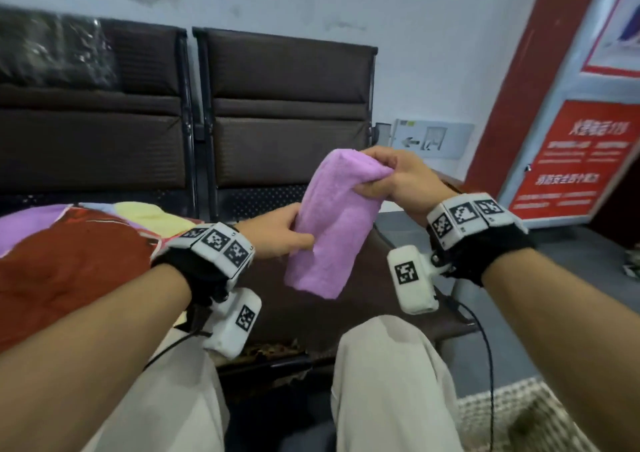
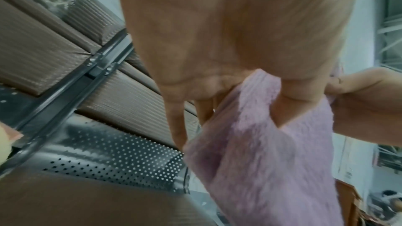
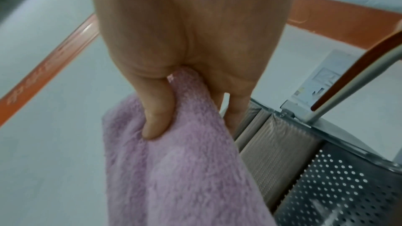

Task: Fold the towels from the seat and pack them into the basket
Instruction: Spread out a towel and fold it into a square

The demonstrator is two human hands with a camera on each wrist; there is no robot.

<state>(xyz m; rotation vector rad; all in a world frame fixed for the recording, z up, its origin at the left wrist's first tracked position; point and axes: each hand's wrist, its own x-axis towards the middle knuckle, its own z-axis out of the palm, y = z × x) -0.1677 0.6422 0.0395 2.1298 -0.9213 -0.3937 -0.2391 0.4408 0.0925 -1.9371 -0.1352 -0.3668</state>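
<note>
At frame centre, the folded pink towel [image 1: 332,223] hangs in the air above the brown seat [image 1: 311,316], pinched by the left hand [image 1: 277,231] mid-edge and the right hand [image 1: 398,181] at its top corner. Lower right shows the woven basket [image 1: 519,413]; the red poster [image 1: 575,160] (upper right) carries white writing too blurred to read.

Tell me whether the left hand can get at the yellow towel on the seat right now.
Probably not yet: the left hand grips the purple towel. The yellow towel lies close beside that wrist, nothing over it.

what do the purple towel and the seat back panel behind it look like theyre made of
Purple towel: soft fleecy cloth, probably microfibre or terry; its fuzzy matte pile shows in both wrist views, and it dents under the right hand and the left hand.
Seat back panel: glossy grey perforated metal, judging by the sheen and regular holes.
</note>
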